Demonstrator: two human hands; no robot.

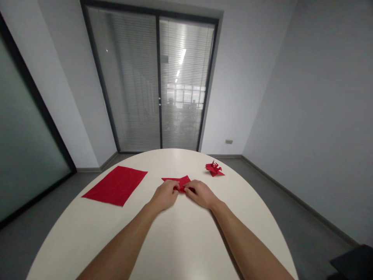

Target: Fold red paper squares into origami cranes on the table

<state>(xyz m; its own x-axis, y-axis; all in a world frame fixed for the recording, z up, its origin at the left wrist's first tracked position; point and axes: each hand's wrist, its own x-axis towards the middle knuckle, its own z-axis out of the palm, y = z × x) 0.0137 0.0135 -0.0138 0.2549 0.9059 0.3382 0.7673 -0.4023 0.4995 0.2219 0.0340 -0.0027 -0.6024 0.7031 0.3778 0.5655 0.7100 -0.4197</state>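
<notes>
A partly folded piece of red paper (184,181) lies near the middle of the table, with pointed corners sticking out to the left and to the top right. My left hand (166,194) pinches its near left part between thumb and fingers. From the other side, my right hand (200,193) has its curled fingers closed on the near right part. Both hands rest low at the table surface, a small gap between their fingertips. The fingers hide some of the paper's near edge, so its exact folds cannot be made out.
A flat red sheet (116,186) lies at the left of the round white table (180,241). Several folded red paper shapes (214,168) sit clustered at the back right. Beyond the table stand glass doors with blinds (157,85). A dark object (352,262) shows at the lower right.
</notes>
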